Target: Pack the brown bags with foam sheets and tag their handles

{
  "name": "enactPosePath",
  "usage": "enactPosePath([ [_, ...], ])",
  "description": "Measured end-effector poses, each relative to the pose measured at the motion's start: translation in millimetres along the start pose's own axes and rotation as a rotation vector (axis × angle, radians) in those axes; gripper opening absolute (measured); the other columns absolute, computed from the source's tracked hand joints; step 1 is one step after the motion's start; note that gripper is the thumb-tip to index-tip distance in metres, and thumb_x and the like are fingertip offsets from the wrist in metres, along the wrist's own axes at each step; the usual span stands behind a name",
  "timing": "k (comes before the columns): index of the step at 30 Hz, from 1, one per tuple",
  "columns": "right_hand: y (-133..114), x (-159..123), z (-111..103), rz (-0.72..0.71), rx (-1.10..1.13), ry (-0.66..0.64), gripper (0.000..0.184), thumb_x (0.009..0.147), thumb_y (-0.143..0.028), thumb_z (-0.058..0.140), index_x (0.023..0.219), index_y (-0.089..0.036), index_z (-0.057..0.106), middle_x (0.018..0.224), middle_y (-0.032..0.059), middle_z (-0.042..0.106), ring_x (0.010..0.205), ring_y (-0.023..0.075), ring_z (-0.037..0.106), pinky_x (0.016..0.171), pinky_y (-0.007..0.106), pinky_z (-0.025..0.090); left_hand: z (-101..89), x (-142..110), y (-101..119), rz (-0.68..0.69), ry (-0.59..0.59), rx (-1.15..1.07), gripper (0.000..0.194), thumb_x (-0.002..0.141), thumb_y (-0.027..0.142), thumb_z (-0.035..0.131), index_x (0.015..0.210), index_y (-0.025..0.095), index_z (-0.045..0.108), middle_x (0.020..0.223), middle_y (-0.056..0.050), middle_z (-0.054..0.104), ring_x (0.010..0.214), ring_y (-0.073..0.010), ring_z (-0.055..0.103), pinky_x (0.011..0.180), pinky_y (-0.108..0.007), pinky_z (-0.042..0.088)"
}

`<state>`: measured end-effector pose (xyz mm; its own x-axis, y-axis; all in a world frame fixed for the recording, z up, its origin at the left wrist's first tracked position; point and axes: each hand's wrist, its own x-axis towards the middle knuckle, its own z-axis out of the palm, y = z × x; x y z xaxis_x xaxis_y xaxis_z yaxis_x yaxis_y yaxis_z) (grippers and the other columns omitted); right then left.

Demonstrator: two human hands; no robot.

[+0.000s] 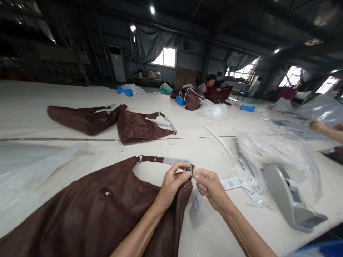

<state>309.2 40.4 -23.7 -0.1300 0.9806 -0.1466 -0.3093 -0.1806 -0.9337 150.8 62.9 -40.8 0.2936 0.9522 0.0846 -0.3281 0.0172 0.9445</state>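
The bag [91,203], brown, lies on the table [102,151] below and to the left of both hands, running out of view at the lower left, its upper right corner under the fingers. The left hand [173,184] is nearly closed, pinching the strap end by the metal ring [192,174]. The right hand [210,185], thumb and fingers together, pinches at the same ring; a white tag [197,207] hangs just below it, slightly blurred. A pale wrap [175,161] covers part of the strap [152,159], left of the ring. Right of the right hand is a pile of tags [245,182], then a grey dispenser [286,196]. Behind these a clear sack [278,153] holds white pieces, too blurred to name. A white strip [219,141] lies near the sack. Farther back on the left are two brown bags [134,125], touching, with pale wraps on their straps. At the right edge another person's hand [318,126] touches clear plastic [327,109]; whether anything is inside cannot be told.
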Motion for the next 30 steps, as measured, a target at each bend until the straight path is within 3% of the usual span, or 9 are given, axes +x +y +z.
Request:
enactPosePath([
  [8,-1,0,0,-0.02,0.018,-0.013,0.044,0.065,-0.05,0.082,0.078,-0.015,0.058,0.045,-0.0127,0.031,0.042,0.0032,0.016,0.042,0.021,0.01,-1.2,11,12,0.294,-0.004,0.425,0.015,0.08,0.031,0.072,0.091,0.022,0.075,0.094,-0.005,0.061,0.084,-0.0174,0.057,0.075,-0.026,0.047],
  [18,-5,4,-2,-0.085,-0.134,-0.061,0.04,0.071,-0.054,0.072,0.076,-0.017,0.057,0.043,-0.0105,0.037,0.041,0.005,0.022,0.042,0.021,0.014,4.6,8,24,0.488,0.098,0.615,0.011,0.083,0.028,0.066,0.075,0.022,0.073,0.091,-0.006,0.057,0.087,-0.0192,0.056,0.076,-0.027,0.047],
  [22,-20,4,-14,-0.12,-0.551,-0.122,0.027,0.084,-0.044,0.057,0.078,-0.017,0.059,0.046,-0.0063,0.049,0.04,0.0073,0.033,0.042,0.02,0.024,4.0,8,25,0.442,0.099,0.6,0.016,0.085,0.029,0.064,0.071,0.019,0.065,0.086,-0.004,0.059,0.084,-0.018,0.056,0.073,-0.026,0.044],
  [25,-37,-1,-24,-0.181,-0.825,-0.121,0.009,0.08,-0.023,0.057,0.08,-0.019,0.065,0.059,-0.0028,0.06,0.046,0.0097,0.046,0.048,0.022,0.034,3.5,8,23,0.323,0.119,0.506,0.02,0.083,0.035,0.066,0.072,0.019,0.063,0.081,-0.003,0.06,0.081,-0.0178,0.056,0.072,-0.026,0.043],
  [30,-47,-9,-31,-0.351,-0.951,0.003,0.021,0.071,-0.005,0.064,0.083,-0.021,0.07,0.089,0.0023,0.066,0.078,0.0161,0.057,0.073,0.029,0.041,7.3,8,16,0.212,0.105,0.45,0.028,0.085,0.044,0.063,0.077,0.018,0.062,0.067,0.0,0.058,0.064,-0.0157,0.052,0.063,-0.026,0.043],
])
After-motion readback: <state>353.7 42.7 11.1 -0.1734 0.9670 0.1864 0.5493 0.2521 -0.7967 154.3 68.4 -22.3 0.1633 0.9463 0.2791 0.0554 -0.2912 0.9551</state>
